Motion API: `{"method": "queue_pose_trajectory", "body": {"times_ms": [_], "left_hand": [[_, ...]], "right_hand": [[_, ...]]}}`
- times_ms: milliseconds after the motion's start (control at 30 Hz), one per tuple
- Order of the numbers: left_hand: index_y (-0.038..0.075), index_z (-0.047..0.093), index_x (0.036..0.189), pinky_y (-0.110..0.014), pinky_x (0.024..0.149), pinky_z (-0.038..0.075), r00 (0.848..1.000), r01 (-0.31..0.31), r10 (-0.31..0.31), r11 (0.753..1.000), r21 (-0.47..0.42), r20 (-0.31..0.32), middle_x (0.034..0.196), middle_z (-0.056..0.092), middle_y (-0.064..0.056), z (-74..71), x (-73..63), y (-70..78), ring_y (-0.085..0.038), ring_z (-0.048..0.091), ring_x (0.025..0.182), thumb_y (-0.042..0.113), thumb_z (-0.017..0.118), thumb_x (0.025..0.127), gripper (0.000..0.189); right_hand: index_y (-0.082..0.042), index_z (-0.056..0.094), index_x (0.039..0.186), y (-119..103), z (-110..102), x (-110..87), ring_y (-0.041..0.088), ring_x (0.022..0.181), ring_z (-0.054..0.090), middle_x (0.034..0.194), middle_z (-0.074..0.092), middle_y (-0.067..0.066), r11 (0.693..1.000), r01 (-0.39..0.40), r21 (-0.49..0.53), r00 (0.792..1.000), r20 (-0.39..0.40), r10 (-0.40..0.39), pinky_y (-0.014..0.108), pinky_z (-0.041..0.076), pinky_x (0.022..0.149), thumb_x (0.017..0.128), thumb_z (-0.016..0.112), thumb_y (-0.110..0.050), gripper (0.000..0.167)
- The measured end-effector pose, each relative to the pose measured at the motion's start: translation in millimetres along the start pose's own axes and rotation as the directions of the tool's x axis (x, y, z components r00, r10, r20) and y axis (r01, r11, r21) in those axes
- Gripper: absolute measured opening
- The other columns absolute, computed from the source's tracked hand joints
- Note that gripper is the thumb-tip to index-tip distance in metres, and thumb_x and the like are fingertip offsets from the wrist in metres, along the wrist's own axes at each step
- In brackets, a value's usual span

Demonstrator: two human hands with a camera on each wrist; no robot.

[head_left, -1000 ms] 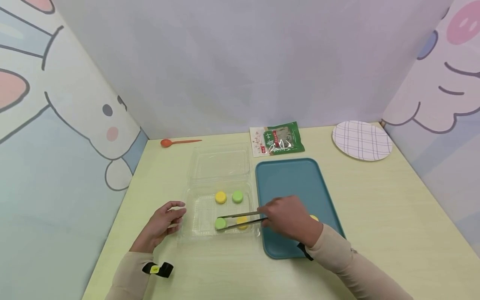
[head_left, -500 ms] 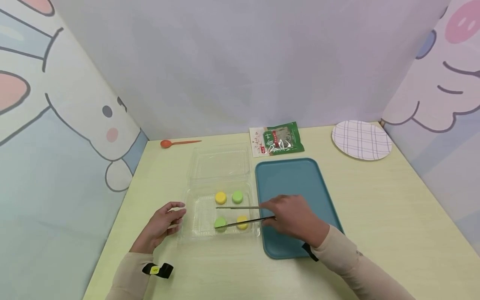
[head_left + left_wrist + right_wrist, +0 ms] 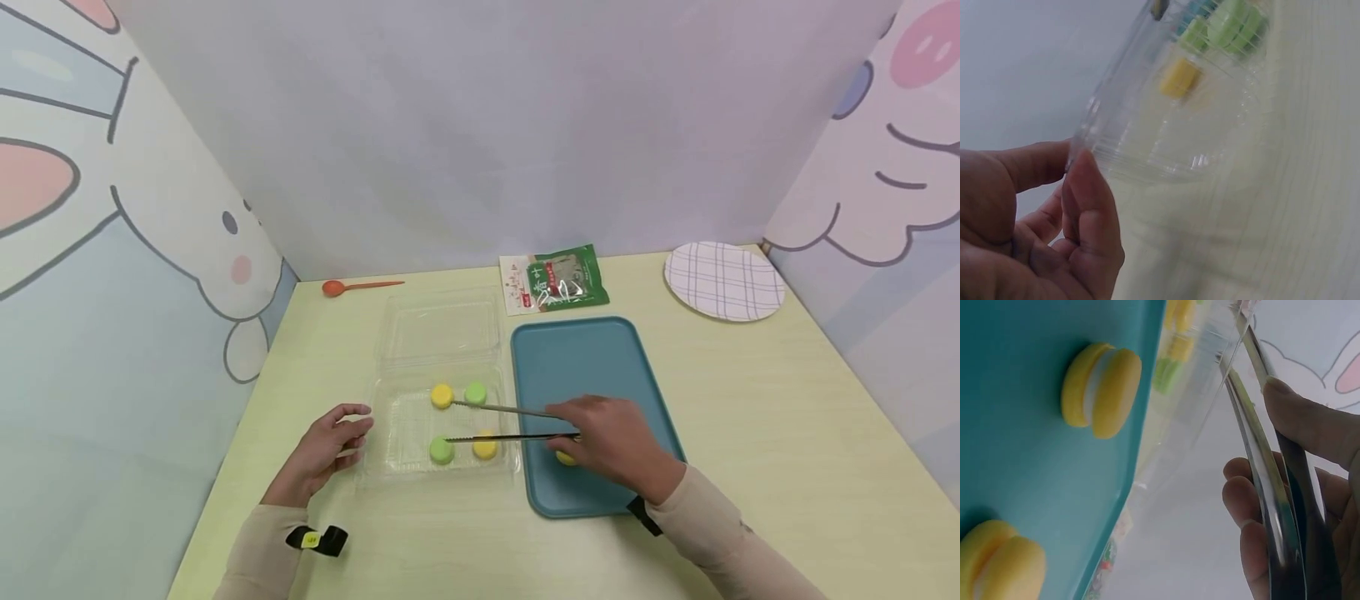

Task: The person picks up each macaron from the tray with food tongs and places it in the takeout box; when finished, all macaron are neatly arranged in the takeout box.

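A clear plastic box (image 3: 405,421) lay left of a blue rectangular tray (image 3: 577,358), its left rim pinched by the left hand (image 3: 330,442). The right hand (image 3: 618,437) gripped silver metal tongs (image 3: 1265,478), tips parted over the box. Its near-left round green cookie (image 3: 442,452) seemed light, crushable, best squeezed gently across the sides.

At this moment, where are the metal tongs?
In the head view, the metal tongs are in the right hand, tips over the clear plastic container, left of the blue tray.
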State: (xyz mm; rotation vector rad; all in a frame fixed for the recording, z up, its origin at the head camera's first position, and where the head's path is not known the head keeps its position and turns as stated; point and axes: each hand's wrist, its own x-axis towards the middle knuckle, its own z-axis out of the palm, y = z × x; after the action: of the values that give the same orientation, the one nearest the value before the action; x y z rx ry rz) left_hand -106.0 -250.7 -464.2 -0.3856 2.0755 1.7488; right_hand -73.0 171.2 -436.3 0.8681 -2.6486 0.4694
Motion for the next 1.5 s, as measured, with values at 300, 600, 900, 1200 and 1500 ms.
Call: {"method": "queue_pose_trajectory", "body": {"times_ms": [300, 600, 900, 1200, 1500], "left_hand": [[0.001, 0.049, 0.133, -0.025, 0.062, 0.050, 1.000, 0.000, 0.000, 1.000, 0.007, -0.010, 0.078, 0.056, 0.000, 0.1, -2.1, -0.4, -0.012, 0.053, 0.070, 0.022, 0.065, 0.100, 0.042], [0.001, 0.049, 0.133, -0.025, 0.063, 0.050, 1.000, 0.002, -0.002, 1.000, 0.003, -0.013, 0.078, 0.055, 0.001, -0.4, -1.2, -2.6, -0.012, 0.052, 0.070, 0.020, 0.064, 0.101, 0.041], [0.002, 0.048, 0.134, -0.026, 0.062, 0.050, 1.000, 0.004, -0.004, 1.000, 0.001, -0.014, 0.078, 0.055, 0.000, -0.3, 0.8, -5.3, -0.013, 0.052, 0.069, 0.020, 0.063, 0.102, 0.040], [0.001, 0.049, 0.133, -0.025, 0.062, 0.050, 1.000, -0.005, 0.005, 1.000, 0.005, -0.012, 0.078, 0.056, 0.000, -0.4, 0.8, -5.0, -0.013, 0.052, 0.070, 0.021, 0.063, 0.102, 0.040], [0.002, 0.049, 0.133, -0.025, 0.063, 0.050, 1.000, -0.003, 0.003, 1.000, 0.005, -0.017, 0.078, 0.055, 0.000, 0.9, 0.9, -2.7, -0.013, 0.052, 0.070, 0.021, 0.063, 0.101, 0.040]], "right_hand": [[-0.016, 0.078, 0.108, 8.6, 1.2, -16.1, 0.014, 0.072, 0.069, 0.089, 0.075, 0.001, 0.999, -0.047, 0.024, 0.996, -0.076, 0.049, 0.031, 0.051, 0.053, 0.069, 0.092, -0.035, 0.046], [-0.019, 0.079, 0.107, 20.0, -3.7, -36.5, 0.007, 0.065, 0.065, 0.087, 0.075, -0.002, 0.993, -0.118, -0.018, 0.980, -0.165, 0.113, 0.026, 0.045, 0.048, 0.064, 0.093, -0.039, 0.049], [-0.018, 0.079, 0.106, 28.8, -11.1, -54.0, 0.009, 0.064, 0.067, 0.087, 0.075, 0.000, 0.992, -0.124, -0.020, 0.958, -0.264, 0.114, 0.027, 0.045, 0.045, 0.092, 0.041, -0.074, 0.069], [-0.016, 0.079, 0.106, 32.9, -16.7, -77.3, 0.010, 0.060, 0.063, 0.076, 0.071, -0.001, 0.982, -0.185, -0.036, 0.940, -0.297, 0.167, 0.026, 0.041, 0.042, 0.092, 0.041, -0.076, 0.072], [-0.017, 0.079, 0.106, 36.3, -26.4, -99.9, 0.010, 0.057, 0.062, 0.077, 0.072, 0.000, 0.966, -0.254, -0.057, 0.919, -0.325, 0.222, 0.025, 0.036, 0.039, 0.092, 0.041, -0.076, 0.072]]}}
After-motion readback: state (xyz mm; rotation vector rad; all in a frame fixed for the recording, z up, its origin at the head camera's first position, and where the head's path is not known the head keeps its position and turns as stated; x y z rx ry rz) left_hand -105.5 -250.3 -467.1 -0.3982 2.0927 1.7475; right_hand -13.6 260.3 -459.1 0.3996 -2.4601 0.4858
